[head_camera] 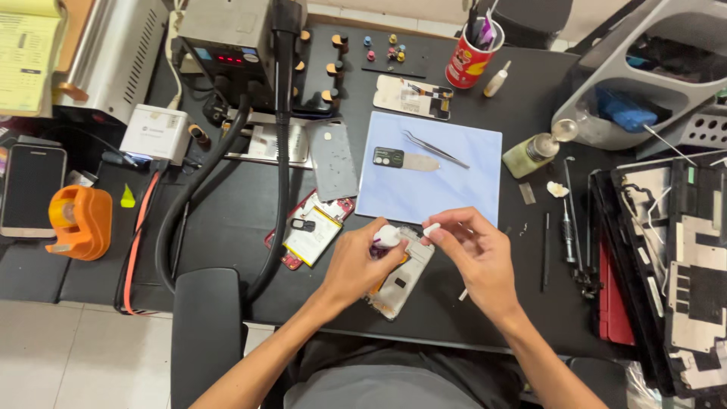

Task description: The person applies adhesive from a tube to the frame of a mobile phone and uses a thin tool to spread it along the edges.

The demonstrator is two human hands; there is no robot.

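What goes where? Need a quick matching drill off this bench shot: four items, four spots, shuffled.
Items:
1. tweezers
2. orange tape dispenser
3. red cup of tools
4. small white piece

Places:
A. far edge of the black mat, beside a small white bottle
B. pinched in the left hand
C. on the pale blue sheet
D. left end of the bench, next to a phone lying flat

Pairs: 1-C, 2-D, 3-A, 4-B
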